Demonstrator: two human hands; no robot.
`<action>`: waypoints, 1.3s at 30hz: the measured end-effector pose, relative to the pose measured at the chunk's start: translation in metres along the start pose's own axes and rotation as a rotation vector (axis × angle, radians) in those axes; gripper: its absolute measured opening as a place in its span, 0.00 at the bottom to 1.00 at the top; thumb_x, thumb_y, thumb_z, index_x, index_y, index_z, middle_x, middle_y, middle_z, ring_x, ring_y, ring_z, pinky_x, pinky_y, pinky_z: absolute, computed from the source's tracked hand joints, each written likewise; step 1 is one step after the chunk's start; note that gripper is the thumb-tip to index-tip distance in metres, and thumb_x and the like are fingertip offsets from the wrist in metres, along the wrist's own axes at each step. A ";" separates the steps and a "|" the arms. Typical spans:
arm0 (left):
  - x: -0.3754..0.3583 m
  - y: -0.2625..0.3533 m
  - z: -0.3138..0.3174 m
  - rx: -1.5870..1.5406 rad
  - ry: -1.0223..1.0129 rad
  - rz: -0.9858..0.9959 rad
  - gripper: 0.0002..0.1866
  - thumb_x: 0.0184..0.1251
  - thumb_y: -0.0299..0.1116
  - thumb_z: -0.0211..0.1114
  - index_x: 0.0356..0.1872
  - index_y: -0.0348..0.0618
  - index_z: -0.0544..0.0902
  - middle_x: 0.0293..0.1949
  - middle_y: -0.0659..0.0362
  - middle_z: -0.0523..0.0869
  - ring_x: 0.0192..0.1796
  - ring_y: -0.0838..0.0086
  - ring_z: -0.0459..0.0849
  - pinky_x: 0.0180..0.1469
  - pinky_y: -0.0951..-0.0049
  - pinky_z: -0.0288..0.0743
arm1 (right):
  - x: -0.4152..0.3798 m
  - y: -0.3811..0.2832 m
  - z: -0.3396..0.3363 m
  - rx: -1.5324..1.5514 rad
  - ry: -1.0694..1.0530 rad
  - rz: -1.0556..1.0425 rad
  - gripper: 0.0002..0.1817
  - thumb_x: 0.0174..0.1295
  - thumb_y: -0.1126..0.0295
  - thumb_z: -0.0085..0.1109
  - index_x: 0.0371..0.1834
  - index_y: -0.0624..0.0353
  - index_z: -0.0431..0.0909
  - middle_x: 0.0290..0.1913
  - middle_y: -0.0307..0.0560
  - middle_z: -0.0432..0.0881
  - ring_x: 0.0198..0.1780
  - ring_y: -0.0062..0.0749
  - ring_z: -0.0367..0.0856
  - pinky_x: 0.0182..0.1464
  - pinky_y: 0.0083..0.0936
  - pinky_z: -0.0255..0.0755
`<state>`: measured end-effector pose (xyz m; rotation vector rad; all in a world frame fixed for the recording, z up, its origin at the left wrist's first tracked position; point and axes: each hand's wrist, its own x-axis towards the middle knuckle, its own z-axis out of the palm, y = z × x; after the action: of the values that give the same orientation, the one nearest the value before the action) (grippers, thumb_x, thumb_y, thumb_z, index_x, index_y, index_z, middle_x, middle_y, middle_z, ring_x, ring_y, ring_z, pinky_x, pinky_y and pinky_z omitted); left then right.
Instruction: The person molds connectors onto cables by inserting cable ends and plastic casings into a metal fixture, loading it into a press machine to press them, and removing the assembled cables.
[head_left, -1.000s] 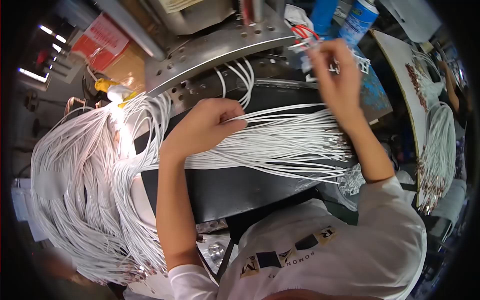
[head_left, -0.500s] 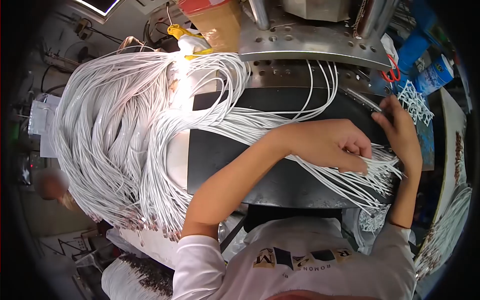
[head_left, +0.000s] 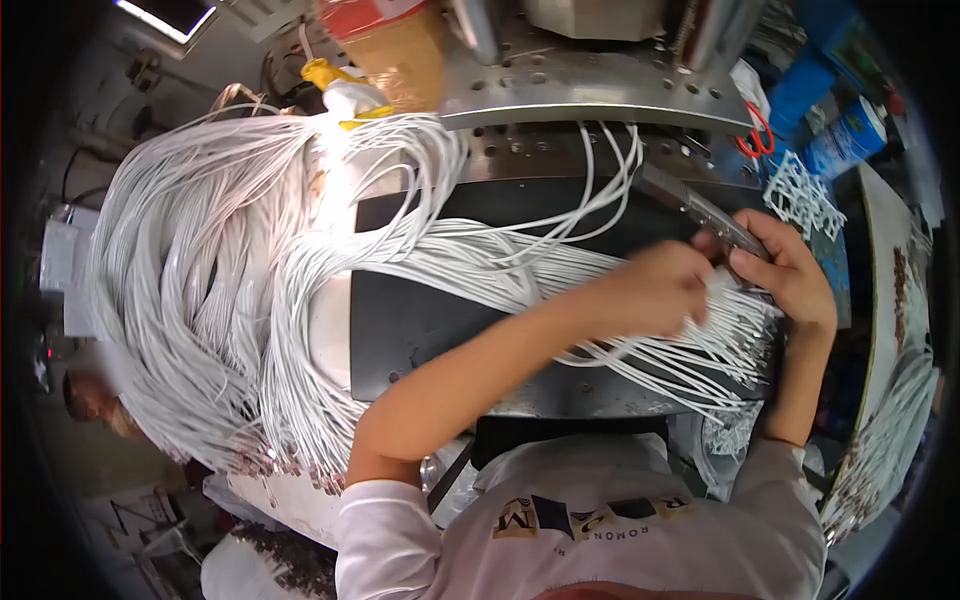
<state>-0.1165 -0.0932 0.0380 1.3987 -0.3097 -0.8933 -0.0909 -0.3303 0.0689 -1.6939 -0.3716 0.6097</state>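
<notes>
My right hand (head_left: 785, 268) grips the near end of a long metal bar (head_left: 705, 212), which slants over the black work surface (head_left: 440, 345). Beside it, my left hand (head_left: 668, 288) is blurred, its fingers curled close to the bar's end; something white and smeared shows at the fingertips. Many white cables (head_left: 480, 265) run from the left under my left forearm, and their metal-tipped ends (head_left: 740, 345) fan out below my hands. A few other cables (head_left: 632, 165) loop up to the perforated metal plate of the press.
A thick heap of white cables (head_left: 190, 270) lies at left. The press plate (head_left: 600, 100) spans the top. Red-handled scissors or pliers (head_left: 760, 135), white plastic lattice pieces (head_left: 800, 200) and a blue can (head_left: 848, 140) are at right. Part of another person (head_left: 90, 395) shows far left.
My left hand has moved up from the cable ends towards the bar. The bar is now raised and tilted in my right hand. The whole view has shifted slightly.
</notes>
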 end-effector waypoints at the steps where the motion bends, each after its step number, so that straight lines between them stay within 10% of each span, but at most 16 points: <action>1: -0.004 0.003 -0.013 -0.021 0.051 -0.009 0.11 0.77 0.31 0.61 0.52 0.38 0.83 0.35 0.62 0.86 0.26 0.84 0.77 0.28 0.81 0.70 | 0.002 0.002 -0.001 -0.034 -0.031 -0.061 0.17 0.73 0.66 0.68 0.58 0.65 0.81 0.49 0.35 0.84 0.48 0.14 0.76 0.51 0.16 0.70; 9: -0.001 0.013 -0.034 -0.215 0.178 0.000 0.10 0.81 0.33 0.62 0.54 0.40 0.82 0.36 0.63 0.84 0.29 0.80 0.79 0.31 0.78 0.69 | 0.022 0.016 0.017 -0.093 0.184 -0.425 0.15 0.77 0.65 0.64 0.59 0.62 0.79 0.45 0.35 0.79 0.48 0.14 0.73 0.49 0.18 0.69; 16: 0.007 0.010 -0.021 -0.217 0.225 -0.043 0.14 0.80 0.35 0.65 0.57 0.37 0.84 0.34 0.64 0.83 0.33 0.78 0.82 0.34 0.76 0.73 | 0.025 0.016 0.016 -0.173 0.093 -0.327 0.14 0.77 0.63 0.63 0.55 0.63 0.79 0.38 0.39 0.81 0.38 0.18 0.75 0.38 0.22 0.69; 19: -0.002 0.015 -0.022 -0.087 0.242 -0.038 0.13 0.80 0.35 0.66 0.53 0.36 0.84 0.34 0.64 0.83 0.31 0.79 0.82 0.32 0.77 0.71 | 0.033 0.022 0.016 -0.669 0.303 -0.662 0.16 0.76 0.62 0.64 0.55 0.65 0.79 0.39 0.47 0.83 0.38 0.28 0.79 0.41 0.28 0.73; 28: -0.001 0.012 -0.023 -0.010 0.303 0.002 0.14 0.78 0.40 0.70 0.49 0.37 0.84 0.30 0.64 0.82 0.25 0.81 0.80 0.24 0.78 0.66 | 0.040 0.031 0.021 -0.268 0.295 -0.280 0.21 0.81 0.62 0.58 0.66 0.67 0.79 0.39 0.40 0.84 0.43 0.22 0.79 0.49 0.23 0.75; 39: 0.001 0.011 -0.014 -0.159 0.292 0.084 0.14 0.80 0.39 0.67 0.49 0.37 0.85 0.25 0.65 0.81 0.23 0.80 0.77 0.25 0.77 0.67 | 0.042 0.029 0.026 -0.148 0.249 -0.287 0.22 0.84 0.60 0.52 0.66 0.68 0.80 0.45 0.39 0.87 0.48 0.17 0.80 0.54 0.21 0.76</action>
<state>-0.1022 -0.0845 0.0452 1.3364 -0.0723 -0.6207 -0.0747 -0.2922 0.0296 -1.7907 -0.4778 0.1612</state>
